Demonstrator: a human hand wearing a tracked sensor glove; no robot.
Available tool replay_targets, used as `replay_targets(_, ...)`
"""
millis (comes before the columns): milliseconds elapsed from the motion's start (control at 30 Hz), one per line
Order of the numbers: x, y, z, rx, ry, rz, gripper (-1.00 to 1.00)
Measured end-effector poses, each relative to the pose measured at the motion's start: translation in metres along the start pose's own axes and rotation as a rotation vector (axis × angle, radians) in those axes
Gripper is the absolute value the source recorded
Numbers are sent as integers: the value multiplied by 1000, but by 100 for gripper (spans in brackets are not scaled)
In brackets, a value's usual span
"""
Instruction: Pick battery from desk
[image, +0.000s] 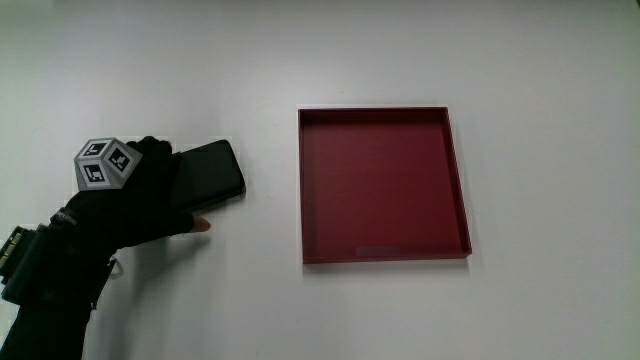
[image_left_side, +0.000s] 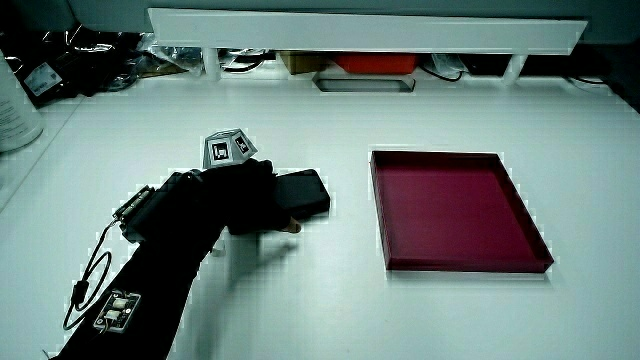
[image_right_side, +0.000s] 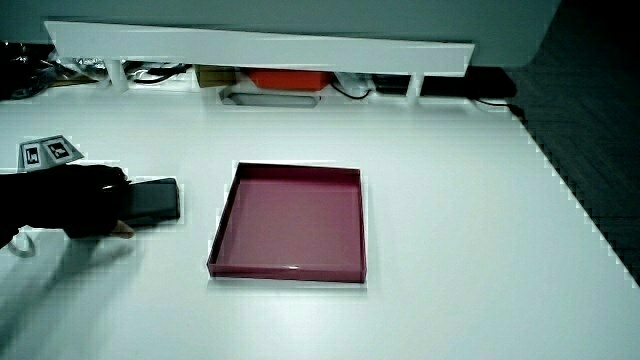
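Note:
A flat black battery lies on the white table beside an empty red tray. The gloved hand covers the end of the battery away from the tray, with its fingers wrapped over the top and a bare thumb tip at the battery's nearer edge. The patterned cube sits on the back of the hand. Both side views show the same grasp, the hand holding the battery low at the table surface. Whether the battery is lifted off the table cannot be seen.
The red tray is square with low walls. A low white partition stands at the table's edge farthest from the person, with cables and small items under it. A white container stands near the table's side edge.

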Motion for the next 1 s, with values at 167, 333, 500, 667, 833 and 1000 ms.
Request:
replay_targets(167, -2, 18, 13, -52, -1, 37, 0)
replay_targets(333, -19, 37, 4, -140, -33, 91, 0)
replay_targets(500, -34, 52, -9, -208, -71, 140, 0)
replay_targets(667, -41, 62, -25, -277, -98, 159, 0)
replay_targets(833, -36, 68, -36, -308, -62, 205, 0)
replay_targets(1000, -38, 71, -44, -320, -32, 213, 0)
